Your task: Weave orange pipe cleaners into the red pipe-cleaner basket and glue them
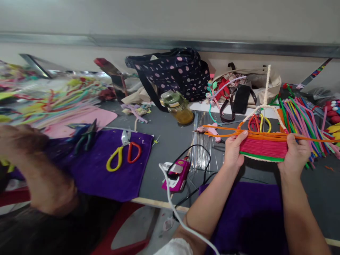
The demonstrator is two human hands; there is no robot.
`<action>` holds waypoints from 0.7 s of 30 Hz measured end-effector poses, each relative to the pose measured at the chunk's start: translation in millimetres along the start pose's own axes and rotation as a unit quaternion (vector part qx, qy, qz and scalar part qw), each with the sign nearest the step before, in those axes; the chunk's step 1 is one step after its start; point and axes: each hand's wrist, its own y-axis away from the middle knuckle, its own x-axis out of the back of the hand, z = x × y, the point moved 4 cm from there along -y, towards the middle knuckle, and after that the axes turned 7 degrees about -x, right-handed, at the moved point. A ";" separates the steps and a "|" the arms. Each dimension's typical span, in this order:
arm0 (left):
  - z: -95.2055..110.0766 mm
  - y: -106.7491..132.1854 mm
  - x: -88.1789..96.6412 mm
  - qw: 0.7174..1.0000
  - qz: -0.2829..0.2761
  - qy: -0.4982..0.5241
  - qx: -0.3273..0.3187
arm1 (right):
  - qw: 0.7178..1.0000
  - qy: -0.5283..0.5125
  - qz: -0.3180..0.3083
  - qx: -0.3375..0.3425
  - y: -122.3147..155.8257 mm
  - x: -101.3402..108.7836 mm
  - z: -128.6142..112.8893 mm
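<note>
Both hands hold up a pipe-cleaner piece (262, 148), with pink rows, a green line and a pale lower edge. My left hand (235, 150) grips its left end, thumb on top. On the right end my right hand (296, 152) is closed, thumb pressed on it. Loose orange pipe cleaners (220, 130) run across the top edge and stick out past both hands. A cream wrapped frame (265, 102) rises behind, forked with an upright stem; its legs reach down to the piece. Scissors (259, 123) with red and yellow handles lie behind it, partly hidden.
A purple cloth (247, 216) lies below my hands. Left of them are thin wires (200, 156), a pink glue gun (212, 132), a magenta device (176, 175) with cables and a jar (177, 108). Pipe cleaners (302, 120) spread at right. A co-worker's arm (39, 173) is at far left.
</note>
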 end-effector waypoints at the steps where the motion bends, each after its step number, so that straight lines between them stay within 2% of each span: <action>1: 0.2 0.4 -0.4 1.000 0.003 0.004 -0.004 | 1.000 0.002 0.002 0.000 0.0 0.0 0.1; 13: -2.0 2.4 -2.2 1.000 -0.013 0.009 0.012 | 1.000 0.008 -0.007 0.008 3.7 -2.7 0.5; 19: -0.5 2.6 -4.6 0.997 -0.070 0.011 0.042 | 1.000 0.022 0.001 0.014 3.0 -1.1 0.7; 21: -1.8 2.1 -3.0 0.996 -0.067 0.004 0.063 | 1.000 0.020 0.001 0.016 3.3 -1.5 0.0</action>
